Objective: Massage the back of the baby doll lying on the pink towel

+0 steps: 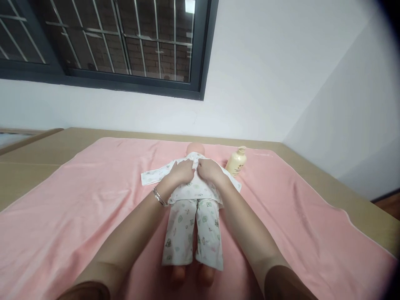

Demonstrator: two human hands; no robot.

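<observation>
A baby doll lies on its back on a pink blanket, its bald head toward the wall and its bare feet toward me. It wears a white printed pajama top and matching pajama pants. At the upper chest, my left hand is closed on the left side of the top's front. My right hand has curled fingers on the opposite side, close to the left one. The fingertips are partly hidden, and the small fold of cloth between them is hard to make out. A silver bracelet circles my left wrist.
A cream pump bottle stands right of the doll, near its sleeve. The wrinkled pink blanket covers most of the wooden surface. Behind are a white wall and a dark-framed barred window.
</observation>
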